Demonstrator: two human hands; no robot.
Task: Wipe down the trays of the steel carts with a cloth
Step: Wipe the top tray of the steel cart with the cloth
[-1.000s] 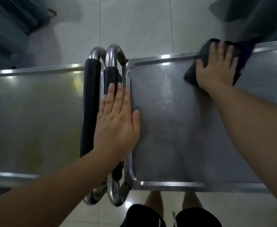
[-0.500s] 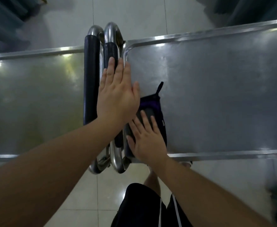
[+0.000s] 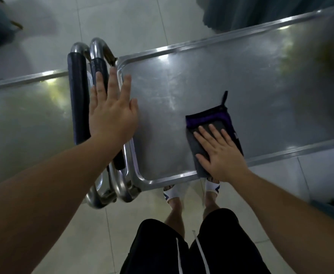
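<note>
Two steel cart trays stand side by side. On the right tray (image 3: 231, 76) lies a folded dark grey and purple cloth (image 3: 211, 119) near the front rim. My right hand (image 3: 219, 155) presses flat on the cloth with straight fingers. My left hand (image 3: 110, 113) rests open, fingers spread, on the black-padded cart handles (image 3: 79, 99) and the right tray's left rim. The left tray (image 3: 24, 119) holds nothing.
Curved steel handle tubes (image 3: 95, 46) of both carts meet between the trays. Pale tiled floor (image 3: 122, 20) lies beyond. My legs and white slippers (image 3: 172, 192) stand under the right tray's front rim. Dark curtains (image 3: 261, 8) hang at the far right and far left.
My right hand has slid the cloth to the right along the tray's front edge, away from the left corner. My left hand stays on the handles, fingers now spread wider.
</note>
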